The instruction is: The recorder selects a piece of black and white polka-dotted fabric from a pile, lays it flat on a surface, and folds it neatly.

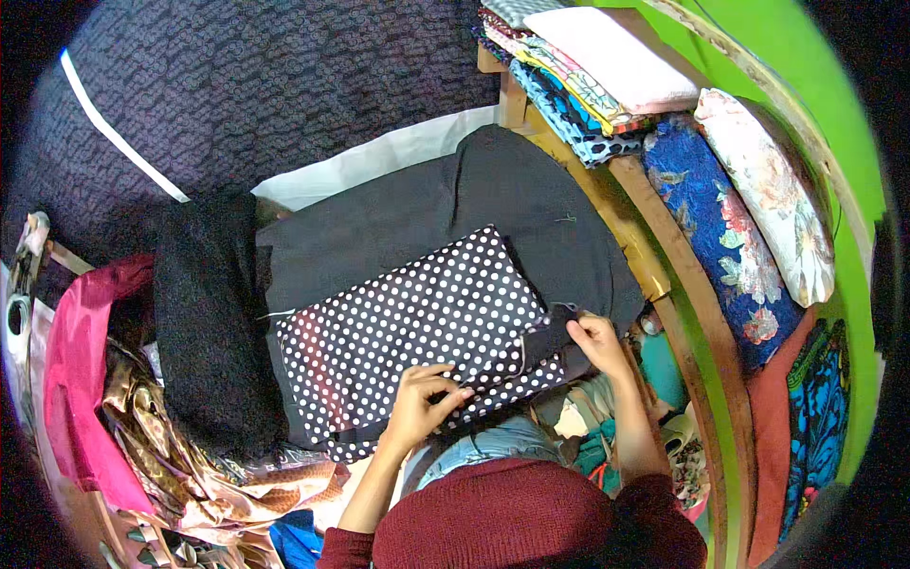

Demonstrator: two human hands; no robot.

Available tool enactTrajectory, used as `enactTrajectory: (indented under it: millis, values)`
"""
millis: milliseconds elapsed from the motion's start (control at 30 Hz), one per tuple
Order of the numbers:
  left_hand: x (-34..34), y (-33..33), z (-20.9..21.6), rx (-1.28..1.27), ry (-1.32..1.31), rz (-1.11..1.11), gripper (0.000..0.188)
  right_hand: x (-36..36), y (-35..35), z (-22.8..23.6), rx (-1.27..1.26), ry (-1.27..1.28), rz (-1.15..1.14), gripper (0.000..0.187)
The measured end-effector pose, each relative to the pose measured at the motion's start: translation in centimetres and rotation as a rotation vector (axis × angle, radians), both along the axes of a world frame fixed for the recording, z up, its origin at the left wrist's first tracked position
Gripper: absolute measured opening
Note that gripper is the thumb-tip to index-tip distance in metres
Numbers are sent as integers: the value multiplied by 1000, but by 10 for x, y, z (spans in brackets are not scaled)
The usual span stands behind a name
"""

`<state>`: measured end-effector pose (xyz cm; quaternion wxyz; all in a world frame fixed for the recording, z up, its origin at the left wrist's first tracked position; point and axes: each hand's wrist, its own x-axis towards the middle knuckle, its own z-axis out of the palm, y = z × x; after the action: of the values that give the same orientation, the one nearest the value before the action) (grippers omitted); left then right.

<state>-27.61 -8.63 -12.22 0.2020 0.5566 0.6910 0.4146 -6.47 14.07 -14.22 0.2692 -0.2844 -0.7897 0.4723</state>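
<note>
"Starting nearest us, how are our hands set?"

"Our left hand (pixel 424 403) is half curled over the near edge of the black cloth with white polka dots (pixel 408 322); we can't tell whether its fingertips grip any. Our right hand (pixel 597 343) has thumb and forefinger closed on a plain dark flap (pixel 545 339) at the right end."

"Why hold it that way?"

"We'd guess the left steadies the edge so the right can handle the flap without dragging everything."

"And the dotted cloth?"

"It spreads ahead of our left hand and leftward from our right, flat on the dark grey, round-ended, fabric-covered surface (pixel 360 248), probably for even support."

"Farther off?"

"Beyond that surface, folded patterned fabrics (pixel 616 62) sit stacked at the far right, presumably kept clear of our hands."
</note>
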Motion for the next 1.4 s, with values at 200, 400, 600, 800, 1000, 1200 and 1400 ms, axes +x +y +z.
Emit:
enactTrajectory:
  millis: [200,400,600,800,1000,1200,1400]
  values:
    - [1,0,14,-66,172,133,24,-20,-6,2,98,-130,-112,35]
    - [-1,-3,8,-225,232,81,23,-13,-9,17,-35,-49,0,5]
    - [-6,0,21,-70,196,-136,31,21,-17,15,-139,-5,261,42]
    - [18,29,7,-68,367,-262,24,29,-27,30,-82,-136,174,34]
    - [34,56,14,-18,452,-309,51,18,-39,31,-219,-110,84,27]
    - [50,54,5,-56,653,-350,82,14,-48,39,-571,3,98,29]
    - [28,36,23,-128,511,-227,64,5,-41,46,139,-119,201,36]
